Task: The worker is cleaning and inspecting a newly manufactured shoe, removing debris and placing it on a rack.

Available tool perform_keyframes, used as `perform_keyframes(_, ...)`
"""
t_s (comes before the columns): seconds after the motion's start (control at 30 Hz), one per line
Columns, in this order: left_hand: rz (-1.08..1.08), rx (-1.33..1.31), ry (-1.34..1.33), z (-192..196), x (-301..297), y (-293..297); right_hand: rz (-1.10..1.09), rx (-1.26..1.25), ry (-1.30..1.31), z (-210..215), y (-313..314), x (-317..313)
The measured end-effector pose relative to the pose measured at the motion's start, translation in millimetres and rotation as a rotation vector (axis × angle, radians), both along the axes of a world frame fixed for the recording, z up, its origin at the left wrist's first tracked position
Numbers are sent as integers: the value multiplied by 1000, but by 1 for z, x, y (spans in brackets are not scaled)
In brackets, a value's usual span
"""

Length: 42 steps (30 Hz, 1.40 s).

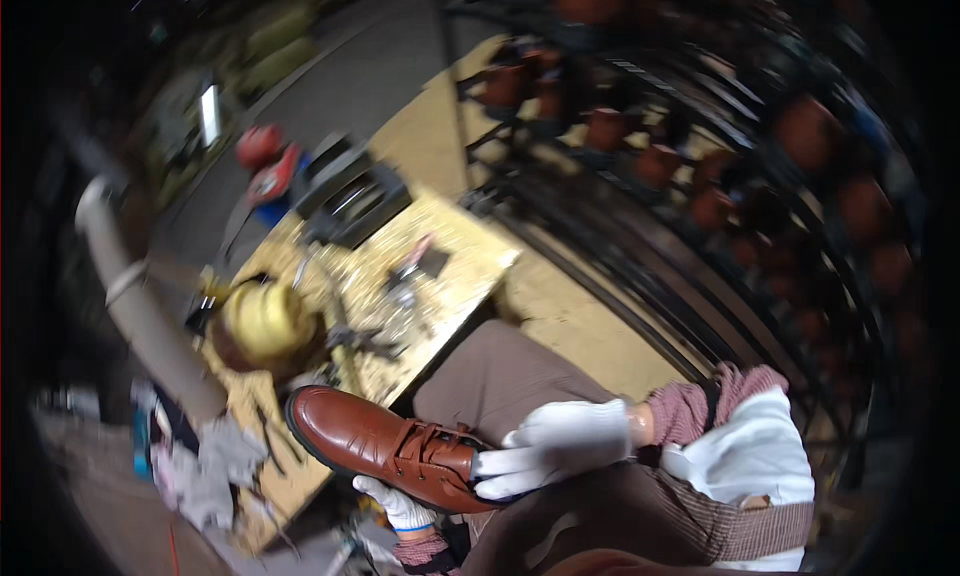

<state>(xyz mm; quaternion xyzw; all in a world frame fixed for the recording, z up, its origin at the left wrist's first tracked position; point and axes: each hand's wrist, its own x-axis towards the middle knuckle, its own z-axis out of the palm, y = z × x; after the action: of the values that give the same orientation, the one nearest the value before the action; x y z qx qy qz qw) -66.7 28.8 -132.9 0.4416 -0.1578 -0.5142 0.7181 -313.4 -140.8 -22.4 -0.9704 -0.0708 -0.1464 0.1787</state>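
A brown leather lace-up shoe (385, 438) with a dark sole lies across my lap level, its toe pointing to the upper left. My left hand (398, 506), in a white knit glove with a blue-edged cuff, supports it from below at the near side; most of its fingers are hidden under the shoe. At the shoe's collar is my right hand (565, 444), also white-gloved and slightly blurred. Its fingers extend onto the heel opening and grip there; the fingertips are partly hidden by the collar.
A worn wooden bench (455, 251) carries a dark metal block (355, 196) and a yellow rounded machine part (265, 321). A grey pipe (150, 316) rises at left beside grey rags (228, 461). A dark rack (640, 246) with several brown shoes stands at right.
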Motion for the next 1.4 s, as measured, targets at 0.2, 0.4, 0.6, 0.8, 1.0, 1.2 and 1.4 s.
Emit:
perform_keyframes(0.2, -337, -217, -255, 61, -39, -110, -381, 24, -186, 69, 10, -66)
perform_keyframes(0.4, -496, -201, -315, 115, -97, -111, -868, -505, -338, 176, -19, -144)
perform_keyframes(0.6, -510, -57, -310, 125, -115, -102, -1508, -393, 94, 239, -156, -185)
perform_keyframes(0.8, -372, -32, -267, 102, -88, -85, -1842, -792, -236, 222, -154, -226)
perform_keyframes(1.0, -312, -3, -131, 84, -90, -75, -2048, -433, -165, 204, -120, -268)
perform_keyframes(1.2, -438, -113, 39, 70, -101, -71, -1326, -594, 94, 154, 21, -95)
perform_keyframes(1.4, 206, 120, -43, 63, -60, -47, -82, 61, -2, 62, 16, -20)
